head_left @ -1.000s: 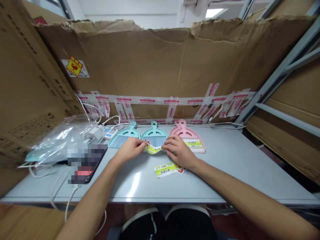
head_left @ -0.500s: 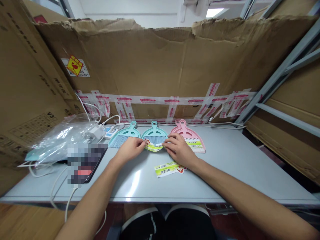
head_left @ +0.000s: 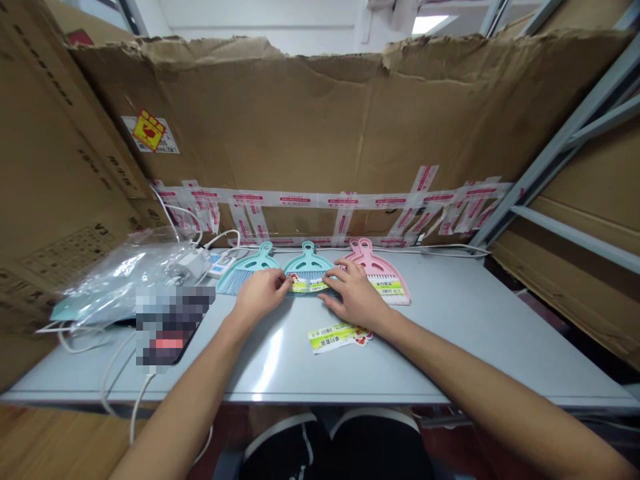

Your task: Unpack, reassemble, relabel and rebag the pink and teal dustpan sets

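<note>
Side by side on the table lie a left teal dustpan-and-brush set (head_left: 257, 259), a middle teal set (head_left: 309, 265) and a pink set (head_left: 383, 269). A yellow-green and white paper label (head_left: 305, 285) lies across the bristles of the middle set. My left hand (head_left: 261, 293) has its fingers curled, with thumb and forefinger pinched at the label's left end. At the right end, my right hand (head_left: 357, 293) rests with fingers spread, fingertips touching or close to the label. A second paper label (head_left: 333, 337) lies loose on the table, just below my right hand.
At the left are a clear plastic bag (head_left: 135, 277), a phone (head_left: 175, 327) with a white cable, and a white power strip (head_left: 219, 267). A large taped cardboard sheet (head_left: 320, 133) stands behind the grey table (head_left: 475, 320). A metal frame (head_left: 565, 140) rises at the right.
The label was bowed downward between both hands; now it lies flatter and slightly higher across the middle brush. The right hand's fingers have spread and its thumb has come away.
</note>
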Available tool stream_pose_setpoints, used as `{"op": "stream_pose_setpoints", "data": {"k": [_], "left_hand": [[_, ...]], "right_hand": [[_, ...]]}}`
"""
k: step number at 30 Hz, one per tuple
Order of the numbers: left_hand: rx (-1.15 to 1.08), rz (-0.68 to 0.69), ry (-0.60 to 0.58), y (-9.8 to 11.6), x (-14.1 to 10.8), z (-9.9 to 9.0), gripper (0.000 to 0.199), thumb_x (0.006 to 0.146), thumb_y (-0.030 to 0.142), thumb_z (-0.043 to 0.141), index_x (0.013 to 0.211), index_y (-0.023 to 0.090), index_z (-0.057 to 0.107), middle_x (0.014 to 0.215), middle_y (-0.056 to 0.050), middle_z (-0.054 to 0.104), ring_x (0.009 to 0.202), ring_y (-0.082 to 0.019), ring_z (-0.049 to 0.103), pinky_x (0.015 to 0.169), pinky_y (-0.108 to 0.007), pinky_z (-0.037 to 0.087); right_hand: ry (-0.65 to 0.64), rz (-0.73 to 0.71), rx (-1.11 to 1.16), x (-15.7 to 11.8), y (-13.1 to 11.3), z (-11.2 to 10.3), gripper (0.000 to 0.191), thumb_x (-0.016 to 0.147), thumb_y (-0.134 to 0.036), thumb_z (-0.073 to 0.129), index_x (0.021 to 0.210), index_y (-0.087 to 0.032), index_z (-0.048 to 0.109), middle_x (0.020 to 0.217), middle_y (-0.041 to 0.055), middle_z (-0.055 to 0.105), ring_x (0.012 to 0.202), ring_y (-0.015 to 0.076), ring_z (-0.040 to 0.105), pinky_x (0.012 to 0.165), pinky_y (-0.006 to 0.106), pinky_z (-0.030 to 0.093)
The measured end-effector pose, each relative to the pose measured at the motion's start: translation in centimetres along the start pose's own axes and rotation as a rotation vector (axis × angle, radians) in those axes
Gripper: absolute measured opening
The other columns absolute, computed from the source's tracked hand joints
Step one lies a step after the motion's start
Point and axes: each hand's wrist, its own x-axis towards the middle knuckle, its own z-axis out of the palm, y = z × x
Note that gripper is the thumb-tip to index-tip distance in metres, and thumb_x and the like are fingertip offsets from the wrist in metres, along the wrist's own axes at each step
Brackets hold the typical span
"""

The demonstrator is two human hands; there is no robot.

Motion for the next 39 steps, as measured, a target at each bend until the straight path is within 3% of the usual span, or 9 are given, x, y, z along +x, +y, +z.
{"op": "stream_pose_setpoints", "data": {"k": [3,11,18,25,31,39], "left_hand": [[-0.002,-0.005,-0.002,0.0,0.1,0.2,0.032,0.102,0.045,0.059,0.089,0.021,0.077,0.091,-0.011,0.080,0.081,-0.026,0.065,0.067,-0.034,0.030],[-0.047,0.013,-0.005,-0.1,-0.1,-0.1,0.033,0.102,0.046,0.059,0.089,0.021,0.077,0.089,-0.010,0.079,0.077,-0.024,0.064,0.067,-0.034,0.031],[-0.125,0.084,-0.124,0.0,-0.6,-0.6,0.033,0.097,0.045,0.061,0.079,0.020,0.076,0.075,-0.006,0.074,0.067,-0.021,0.059,0.064,-0.033,0.030],[-0.272,0.135,-0.222,0.4,-1.0,-0.8,0.039,0.096,0.046,0.058,0.070,0.019,0.069,0.060,0.000,0.055,0.060,-0.016,0.045,0.060,-0.032,0.027],[-0.301,0.108,-0.183,0.6,-0.9,-0.9,0.042,0.096,0.050,0.055,0.071,0.019,0.069,0.062,0.001,0.052,0.062,-0.016,0.044,0.061,-0.032,0.026],[-0.279,0.102,-0.170,0.7,-0.9,-0.8,0.044,0.098,0.050,0.054,0.067,0.020,0.060,0.061,0.002,0.048,0.061,-0.015,0.042,0.061,-0.032,0.025]], "right_hand": [[-0.010,0.011,0.000,0.0,0.0,-0.2,0.033,0.104,-0.045,0.078,0.127,-0.021,0.082,0.131,0.0154,0.078,0.143,0.0466,0.051,0.117,0.072,0.044],[-0.013,0.010,0.027,-0.3,-0.2,-0.4,0.028,0.105,-0.038,0.077,0.127,-0.022,0.082,0.131,0.0144,0.078,0.144,0.0449,0.052,0.119,0.071,0.043],[0.023,-0.038,0.137,-0.8,-0.3,-1.0,0.013,0.105,-0.034,0.078,0.108,-0.025,0.087,0.107,0.0100,0.083,0.136,0.0394,0.061,0.116,0.066,0.046],[-0.054,-0.176,0.202,-1.7,-0.1,-1.4,0.031,0.099,-0.034,0.086,0.129,-0.026,0.081,0.125,0.0109,0.080,0.129,0.0347,0.066,0.110,0.058,0.051],[-0.055,-0.177,0.185,-1.5,-0.1,-1.2,0.020,0.109,-0.029,0.072,0.126,-0.023,0.079,0.123,0.0115,0.080,0.117,0.0310,0.069,0.106,0.054,0.051],[-0.021,-0.144,0.178,-1.5,-0.1,-1.4,0.019,0.109,-0.030,0.073,0.124,-0.023,0.080,0.123,0.0117,0.080,0.117,0.0312,0.068,0.106,0.054,0.050]]}}
